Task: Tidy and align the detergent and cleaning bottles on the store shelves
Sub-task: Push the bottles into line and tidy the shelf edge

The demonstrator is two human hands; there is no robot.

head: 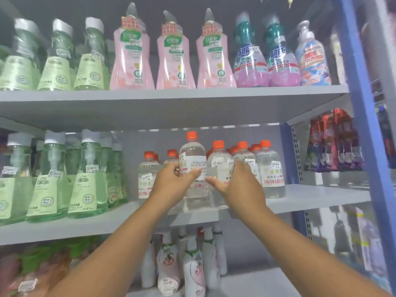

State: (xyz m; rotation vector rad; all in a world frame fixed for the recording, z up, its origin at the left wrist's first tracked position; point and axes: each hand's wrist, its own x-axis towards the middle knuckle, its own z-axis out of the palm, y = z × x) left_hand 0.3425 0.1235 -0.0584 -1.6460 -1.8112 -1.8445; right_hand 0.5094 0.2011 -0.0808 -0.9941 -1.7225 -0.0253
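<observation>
the shelving unit fills nearly the whole frame, grey boards on a blue upright at the right edge. across the upper part of the frame the top shelf looks done to me: green bottles at upper left, three pink bottles in the centre, teal-capped bottles to the right, all upright with labels facing out in a fairly even front line. at middle left the green pump bottles also stand in a neat row at the shelf edge. the red and purple packs at middle right sit on another unit and i leave them alone.

the unfinished part is the cluster of clear bottles with orange caps in the centre of the frame. they stand crowded and uneven, some further back than others, with labels turned different ways.

my left hand has its fingers and thumb curled round one clear bottle, which rides higher than its neighbours, so i judge it lifted off the board. my right hand wraps the clear bottle just beside it, thumb across the front.

at the bottom of the frame the white and pink bottles look loosely grouped, some tilted, and probably still need straightening.
</observation>
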